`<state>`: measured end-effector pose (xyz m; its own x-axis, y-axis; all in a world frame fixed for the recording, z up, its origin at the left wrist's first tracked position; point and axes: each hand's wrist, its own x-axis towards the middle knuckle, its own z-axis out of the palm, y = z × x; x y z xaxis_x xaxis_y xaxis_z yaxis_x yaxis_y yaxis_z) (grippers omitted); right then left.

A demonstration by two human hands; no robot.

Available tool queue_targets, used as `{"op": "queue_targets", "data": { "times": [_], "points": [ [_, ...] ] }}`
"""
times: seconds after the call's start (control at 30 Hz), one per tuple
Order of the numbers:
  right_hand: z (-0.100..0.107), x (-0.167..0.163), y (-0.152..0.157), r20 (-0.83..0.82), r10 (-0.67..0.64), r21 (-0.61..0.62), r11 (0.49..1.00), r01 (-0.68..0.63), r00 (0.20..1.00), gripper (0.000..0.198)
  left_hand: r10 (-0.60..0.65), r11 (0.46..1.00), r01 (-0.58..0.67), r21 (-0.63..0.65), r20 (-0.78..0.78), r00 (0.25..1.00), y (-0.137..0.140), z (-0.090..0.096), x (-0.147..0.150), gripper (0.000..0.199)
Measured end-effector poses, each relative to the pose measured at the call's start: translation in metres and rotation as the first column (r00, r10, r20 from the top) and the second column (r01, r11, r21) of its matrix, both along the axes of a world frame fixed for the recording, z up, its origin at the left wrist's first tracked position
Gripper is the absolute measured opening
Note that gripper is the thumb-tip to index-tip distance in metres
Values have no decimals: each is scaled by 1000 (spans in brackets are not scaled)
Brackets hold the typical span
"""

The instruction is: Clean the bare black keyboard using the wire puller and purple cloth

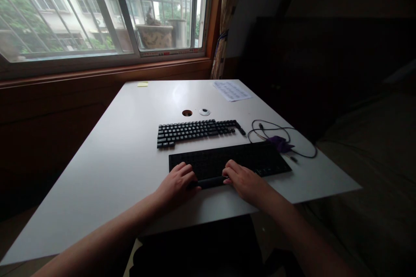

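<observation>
A black keyboard (240, 156) lies on the white table near its front edge, its surface too dark to make out in detail. My left hand (180, 177) is closed around its front left corner, fingers curled over the top and thumb at the front. My right hand (242, 179) rests over the middle of the front edge, fingers pinched together around something small and partly shiny. Between my hands runs a long dark bar (211, 181) along that front edge. Behind the keyboard, loose black keycaps (191, 130) are laid out in rows, with a few separate ones at the right end.
On the right, a thin black cable (307, 156) loops beside a purple cloth-like item (279, 143). Farther back are a round hole (187, 113), a white round cover (204, 112), printed sheets (232, 91) and a yellow note (142, 84). A barred window stands behind the table (107, 160).
</observation>
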<state>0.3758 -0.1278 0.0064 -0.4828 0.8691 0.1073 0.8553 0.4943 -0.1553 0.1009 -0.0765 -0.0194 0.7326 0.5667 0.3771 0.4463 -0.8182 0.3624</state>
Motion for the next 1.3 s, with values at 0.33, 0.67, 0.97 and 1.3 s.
{"op": "queue_targets", "data": {
  "times": [0.33,0.67,0.97,1.3],
  "points": [
    [12,2,4,-46,27,-79,996,-30,999,10,9,999,-12,41,67,998,-1,-4,0,15],
    [6,-1,-1,47,31,7,999,-32,998,4,1,1000,-1,19,-2,1000,0,0,0,15],
    [-1,1,1,27,48,41,998,-49,998,5,-13,998,10,68,43,999,0,-4,-1,16],
    [-2,-2,-3,52,29,35,999,-31,998,8,-29,984,20,179,50,998,-6,2,-1,15]
  ]
}}
